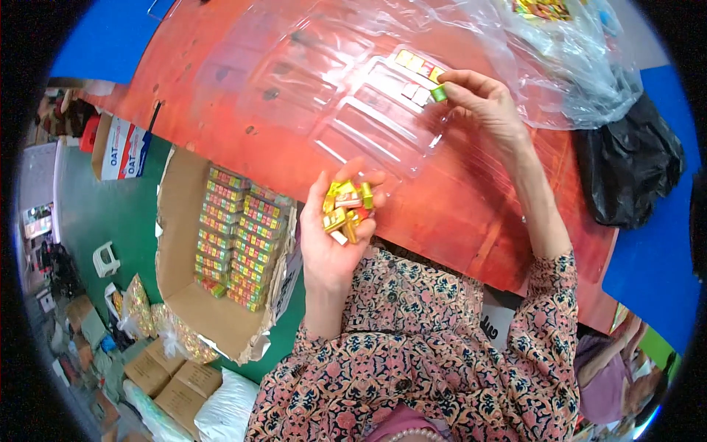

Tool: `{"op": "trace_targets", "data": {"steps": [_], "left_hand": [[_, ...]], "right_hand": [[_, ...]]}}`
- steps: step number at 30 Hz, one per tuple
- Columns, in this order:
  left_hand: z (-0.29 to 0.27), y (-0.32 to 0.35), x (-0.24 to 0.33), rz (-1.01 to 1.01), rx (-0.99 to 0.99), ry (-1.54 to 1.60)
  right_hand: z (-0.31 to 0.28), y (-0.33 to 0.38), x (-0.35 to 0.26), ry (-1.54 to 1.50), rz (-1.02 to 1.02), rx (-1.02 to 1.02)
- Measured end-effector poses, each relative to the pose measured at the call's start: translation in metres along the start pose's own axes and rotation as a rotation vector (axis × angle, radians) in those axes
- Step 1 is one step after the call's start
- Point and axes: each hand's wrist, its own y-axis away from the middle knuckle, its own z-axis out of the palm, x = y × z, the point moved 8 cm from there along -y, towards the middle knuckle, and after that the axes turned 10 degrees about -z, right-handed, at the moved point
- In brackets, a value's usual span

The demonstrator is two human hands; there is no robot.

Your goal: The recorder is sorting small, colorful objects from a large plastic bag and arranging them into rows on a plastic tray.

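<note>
My left hand [328,254] is cupped palm up near the table's front edge, its fingers curled around a small heap of wrapped candies [345,205] in yellow, gold and red foil. Between thumb and fingertips, my right hand [486,110] pinches a green-wrapped candy [439,93] at the far right end of a clear plastic tray [379,121]. Long parallel compartments divide this tray. Several yellow and red candies [416,63] lie in a row in its far compartment, and a few pale ones [416,94] sit beside my right fingertips. Glare hides part of the tray.
The tray lies on a red table [471,214]. Left of it, an open carton [180,250] holds stacks of filled candy packs [254,247]. A clear bag [574,74] with candies and a black bag [626,166] are at right. Another person [607,372] is at lower right.
</note>
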Motion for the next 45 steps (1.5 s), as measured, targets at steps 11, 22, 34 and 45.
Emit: {"op": "trace_targets", "data": {"steps": [11,22,34,45], "left_hand": [[0.012,-0.018,-0.002,-0.064,0.005,-0.112],[-0.007,-0.025,-0.021,-0.081,0.116,-0.199],[0.006,-0.030,-0.025,-0.164,0.059,-0.156],[0.018,-0.031,-0.002,-0.079,-0.098,-0.142]], "right_hand": [[0.063,0.042,-0.022,-0.330,0.156,-0.255],[0.102,0.076,-0.049,0.745,-0.385,-0.515],[0.040,0.000,-0.060,0.654,-0.380,-0.286],[0.041,-0.041,-0.019,0.599,-0.256,-0.255]]}}
